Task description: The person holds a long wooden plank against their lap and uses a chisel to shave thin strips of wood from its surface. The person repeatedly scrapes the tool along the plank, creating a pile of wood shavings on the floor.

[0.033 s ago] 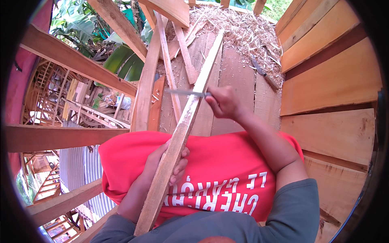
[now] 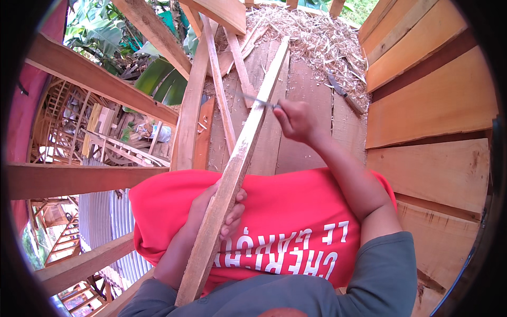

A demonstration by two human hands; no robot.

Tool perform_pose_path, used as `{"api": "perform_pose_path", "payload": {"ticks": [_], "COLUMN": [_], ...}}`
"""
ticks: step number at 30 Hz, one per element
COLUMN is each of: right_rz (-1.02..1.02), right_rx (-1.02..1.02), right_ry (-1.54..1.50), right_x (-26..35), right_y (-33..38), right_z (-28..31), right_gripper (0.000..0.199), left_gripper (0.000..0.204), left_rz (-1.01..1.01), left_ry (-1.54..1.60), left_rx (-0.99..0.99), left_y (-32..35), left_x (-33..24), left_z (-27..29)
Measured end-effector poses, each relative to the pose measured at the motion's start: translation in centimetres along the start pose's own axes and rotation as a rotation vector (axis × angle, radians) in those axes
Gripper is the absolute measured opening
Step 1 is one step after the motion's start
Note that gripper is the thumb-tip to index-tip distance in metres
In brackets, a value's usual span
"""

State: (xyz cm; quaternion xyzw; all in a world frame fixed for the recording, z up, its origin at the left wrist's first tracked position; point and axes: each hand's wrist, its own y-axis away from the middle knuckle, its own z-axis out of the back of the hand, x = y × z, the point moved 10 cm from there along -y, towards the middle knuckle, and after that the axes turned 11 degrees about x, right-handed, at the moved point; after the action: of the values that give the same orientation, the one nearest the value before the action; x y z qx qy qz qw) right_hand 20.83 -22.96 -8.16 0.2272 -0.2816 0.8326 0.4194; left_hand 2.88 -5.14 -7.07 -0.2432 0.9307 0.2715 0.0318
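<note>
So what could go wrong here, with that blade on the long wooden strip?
The right hand works a thin blade across the strip; a slip could send the edge along the wood toward the left hand, which grips the strip lower down. The strip's far end rests among loose shavings, so it might shift.

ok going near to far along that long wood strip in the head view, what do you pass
left hand gripping the strip over the red shirt → right hand with a knife blade on the strip → heap of wood shavings at the far end
</note>
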Motion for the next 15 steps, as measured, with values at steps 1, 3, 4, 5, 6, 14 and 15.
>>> {"api": "perform_pose_path", "payload": {"ticks": [1,3,4,5,6,14,15], "right_rz": [-0.122,-0.074,0.099,0.253,0.201,0.144,-0.028], "right_rx": [-0.064,-0.044,0.036,0.116,0.047,0.0,-0.043], "right_ry": [0.05,0.07,0.033,0.0,-0.021,-0.004,0.037], "right_x": [-3.1,-2.4,1.8,4.8,3.3,3.0,-0.2], "right_y": [-0.4,-0.9,-1.1,-0.3,-0.4,-0.7,-0.8], "right_z": [1.2,1.4,0.4,-0.6,0.3,0.2,1.0], "right_gripper": [0.031,0.032,0.033,0.034,0.034,0.037,0.037], "left_gripper": [0.042,0.042,0.042,0.042,0.045,0.047,0.047], "left_rz": [0.003,0.001,-0.006,0.005,-0.004,-0.005,0.001], "left_ry": [0.006,0.008,0.001,-0.002,-0.028,0.065,0.053], "left_rx": [0.018,0.03,0.015,0.004,0.01,0.062,0.058], "left_y": [-0.2,-0.5,-0.2,-0.1,-0.2,0.1,0.0], "left_x": [0.0,-0.1,-0.2,0.1,0.1,-0.2,0.0], "left_z": [-0.1,-0.1,0.1,0.3,0.0,-0.1,-0.1]}}
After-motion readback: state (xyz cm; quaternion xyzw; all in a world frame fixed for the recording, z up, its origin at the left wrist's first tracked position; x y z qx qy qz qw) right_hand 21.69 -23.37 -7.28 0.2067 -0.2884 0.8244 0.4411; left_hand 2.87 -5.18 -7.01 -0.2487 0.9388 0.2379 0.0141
